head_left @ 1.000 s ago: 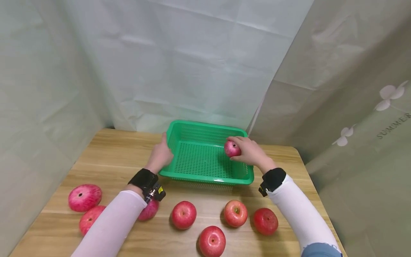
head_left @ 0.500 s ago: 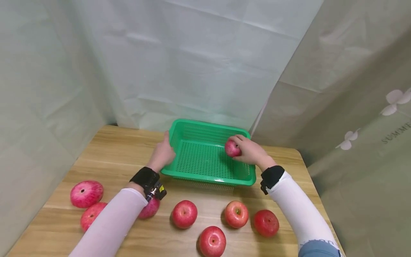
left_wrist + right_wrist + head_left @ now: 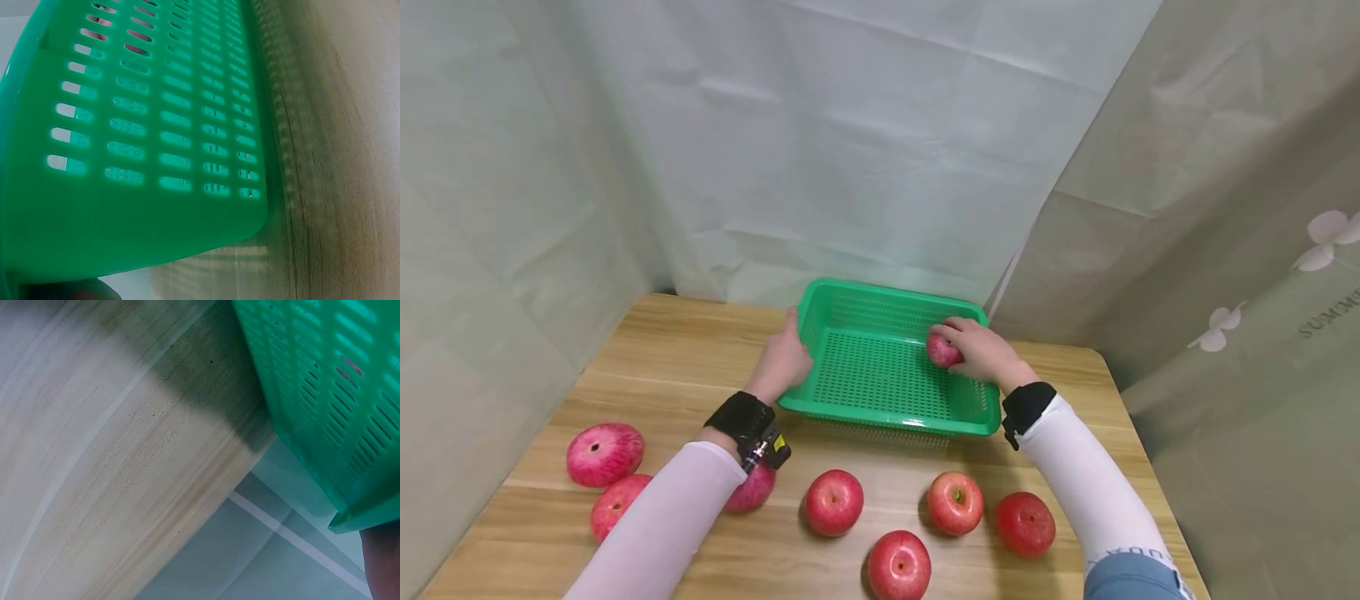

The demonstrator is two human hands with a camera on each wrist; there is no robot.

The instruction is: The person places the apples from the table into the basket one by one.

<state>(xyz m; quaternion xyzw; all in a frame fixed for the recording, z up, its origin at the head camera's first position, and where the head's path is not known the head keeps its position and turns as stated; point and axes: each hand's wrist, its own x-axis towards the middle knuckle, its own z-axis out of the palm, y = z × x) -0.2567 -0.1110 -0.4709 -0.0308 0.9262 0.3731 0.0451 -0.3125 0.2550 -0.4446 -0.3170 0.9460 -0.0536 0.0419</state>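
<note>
In the head view my right hand (image 3: 985,353) curls round a red apple (image 3: 942,351) inside the right end of a green plastic basket (image 3: 880,419). The thumb is on the near side of the apple, the fingers over its far side. My left hand (image 3: 781,362) holds the basket's left rim, one finger stretched along it toward the far corner. In the left wrist view the slotted basket wall (image 3: 137,219) fills much of the frame, a dark fingertip showing below the rim. The right wrist view catches the basket's outer side (image 3: 337,425) and part of a finger (image 3: 381,562).
Several apples lie on the wooden table (image 3: 700,342) in front of the basket, among them a red one (image 3: 834,502) and a paler one (image 3: 955,503). Two more, one striped (image 3: 605,454), are at the left. Hanging curtains (image 3: 880,150) enclose the table's back and sides.
My right hand and its apple have lowered slightly inside the basket. The left hand stays at the rim. The whole head view has shifted a little.
</note>
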